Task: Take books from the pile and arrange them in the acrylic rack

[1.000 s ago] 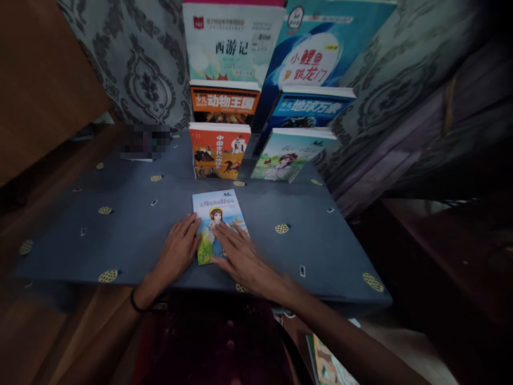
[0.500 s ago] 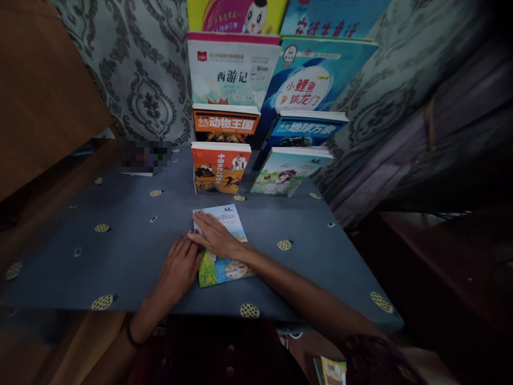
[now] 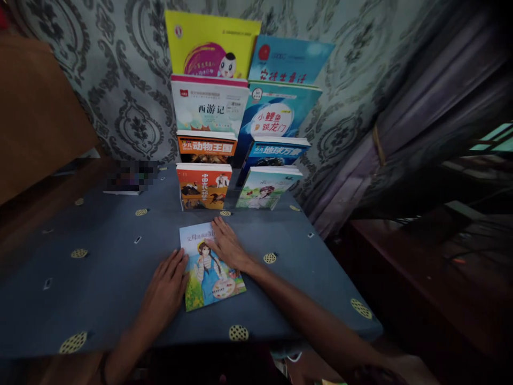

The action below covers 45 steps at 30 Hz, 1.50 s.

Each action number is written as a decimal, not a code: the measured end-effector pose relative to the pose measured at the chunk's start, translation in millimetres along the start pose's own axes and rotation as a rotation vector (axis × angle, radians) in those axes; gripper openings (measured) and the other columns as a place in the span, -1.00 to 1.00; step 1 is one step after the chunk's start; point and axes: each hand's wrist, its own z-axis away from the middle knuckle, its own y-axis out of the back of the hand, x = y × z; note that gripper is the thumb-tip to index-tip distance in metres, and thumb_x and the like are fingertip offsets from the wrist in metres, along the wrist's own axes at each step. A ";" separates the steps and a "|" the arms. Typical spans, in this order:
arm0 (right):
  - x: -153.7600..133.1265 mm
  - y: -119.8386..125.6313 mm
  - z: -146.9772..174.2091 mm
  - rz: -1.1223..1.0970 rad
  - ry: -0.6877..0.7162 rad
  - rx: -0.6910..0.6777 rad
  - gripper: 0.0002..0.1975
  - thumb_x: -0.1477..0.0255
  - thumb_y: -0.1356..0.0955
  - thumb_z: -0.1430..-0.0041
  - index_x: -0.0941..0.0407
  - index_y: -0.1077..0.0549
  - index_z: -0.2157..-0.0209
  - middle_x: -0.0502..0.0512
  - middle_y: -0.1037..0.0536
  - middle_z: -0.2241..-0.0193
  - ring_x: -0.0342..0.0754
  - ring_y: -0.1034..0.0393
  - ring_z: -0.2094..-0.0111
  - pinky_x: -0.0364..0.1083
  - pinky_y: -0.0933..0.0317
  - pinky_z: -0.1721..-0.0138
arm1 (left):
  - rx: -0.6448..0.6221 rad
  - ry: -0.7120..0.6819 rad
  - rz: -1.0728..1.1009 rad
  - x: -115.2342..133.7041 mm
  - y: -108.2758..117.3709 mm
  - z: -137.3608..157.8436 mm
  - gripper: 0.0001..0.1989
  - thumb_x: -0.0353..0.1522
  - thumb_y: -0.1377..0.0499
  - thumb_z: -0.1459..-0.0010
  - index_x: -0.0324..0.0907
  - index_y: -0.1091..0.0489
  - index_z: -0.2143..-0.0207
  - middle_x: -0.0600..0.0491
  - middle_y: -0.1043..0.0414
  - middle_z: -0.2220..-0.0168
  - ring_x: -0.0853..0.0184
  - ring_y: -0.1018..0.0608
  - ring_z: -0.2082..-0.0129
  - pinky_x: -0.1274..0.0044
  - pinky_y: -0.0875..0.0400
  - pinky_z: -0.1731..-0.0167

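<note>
A picture-covered paperback book [image 3: 206,272] lies flat on the tablecloth, closed, with a drawn figure in blue overalls on its cover. My right hand [image 3: 227,247] rests on the book's upper right part, fingers stretched out and covering some of the title. At the book's left edge, my left hand [image 3: 167,279] lies flat with its fingers extended, the fingertips touching or just beside the edge. Neither hand grips anything. Behind the book stands a tiered display rack with an orange book [image 3: 204,186] and a green book [image 3: 266,188] in its lowest row.
Higher rack tiers hold several books, among them a yellow one [image 3: 212,45] and a teal one [image 3: 280,109]. A blurred-out item [image 3: 128,176] sits at the table's back left. The dark tablecloth [image 3: 108,289] has pineapple prints. A patterned curtain [image 3: 132,120] hangs behind.
My right hand has slid rightward across the cover, uncovering the drawn figure and part of the title. My left hand stays by the left edge, now apart from the right. The view has tilted upward.
</note>
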 end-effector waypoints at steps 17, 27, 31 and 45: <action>-23.7 7.8 75.8 0.106 0.032 -0.017 -0.32 0.13 -0.27 -0.36 0.23 -0.19 -0.35 0.39 -0.09 -0.39 0.32 0.15 -0.43 0.32 0.01 -0.36 | 0.153 0.020 0.064 -5.9 -23.1 -8.6 -0.62 -0.26 0.04 -0.35 -0.15 -0.38 -0.10 -0.20 -0.48 -0.13 0.00 -0.51 -0.16 0.12 -0.51 -0.05; -18.3 11.0 78.5 0.050 0.039 -0.083 -0.24 0.13 -0.33 -0.31 0.09 -0.06 -0.41 0.27 -0.01 -0.43 0.35 0.26 -0.45 0.35 0.07 -0.37 | 0.034 0.503 0.902 2.2 3.0 -34.5 -0.47 -0.05 -0.13 -0.19 -0.18 -0.43 -0.08 -0.15 -0.56 -0.04 0.06 -0.62 0.04 0.22 -0.55 0.03; -3.5 -4.8 75.6 0.047 0.070 -0.048 -0.26 0.12 -0.30 -0.33 0.04 -0.04 -0.42 0.24 0.00 -0.44 0.36 0.27 -0.45 0.37 0.09 -0.37 | 0.124 0.704 1.273 11.4 12.5 -45.8 -0.36 -0.08 -0.37 0.09 -0.22 -0.47 0.00 -0.20 -0.51 -0.10 0.01 -0.53 -0.13 0.29 -0.44 -0.11; 6.4 -15.9 75.2 0.023 0.099 0.002 -0.29 0.13 -0.27 -0.34 0.01 -0.04 -0.42 0.21 0.01 -0.44 0.36 0.24 -0.44 0.38 0.08 -0.36 | 0.070 1.042 1.659 -0.2 32.8 -63.2 -0.65 -0.53 -0.40 0.06 -0.30 -0.45 0.17 -0.05 -0.56 0.32 0.36 -0.59 0.39 0.61 -0.46 0.49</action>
